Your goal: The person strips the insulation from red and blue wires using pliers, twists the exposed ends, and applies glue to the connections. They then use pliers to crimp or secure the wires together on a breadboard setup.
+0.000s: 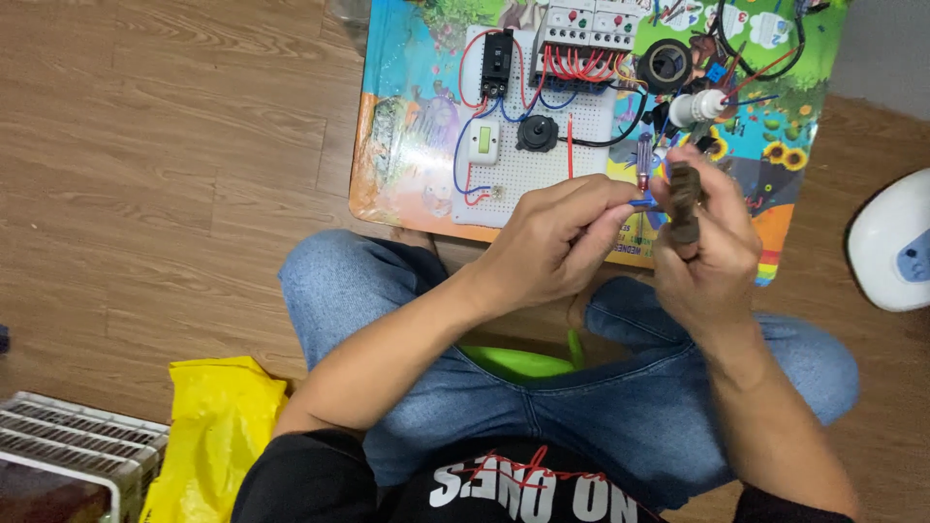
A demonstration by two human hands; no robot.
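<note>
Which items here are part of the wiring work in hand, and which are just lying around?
In use:
- left hand, pinching a blue wire
- right hand, holding a dark tool
- white perforated board with switch, breakers and red and blue wiring
- black tape roll on the colourful mat

Lying about:
- yellow plastic bag
- white grille
- white appliance at right

A mat lay on the floor before the seated person's knees, with a perforated board on it. A tape roll sat right of the board. Both hands met over the mat's near edge. A bag lay left, beside a grille.
</note>
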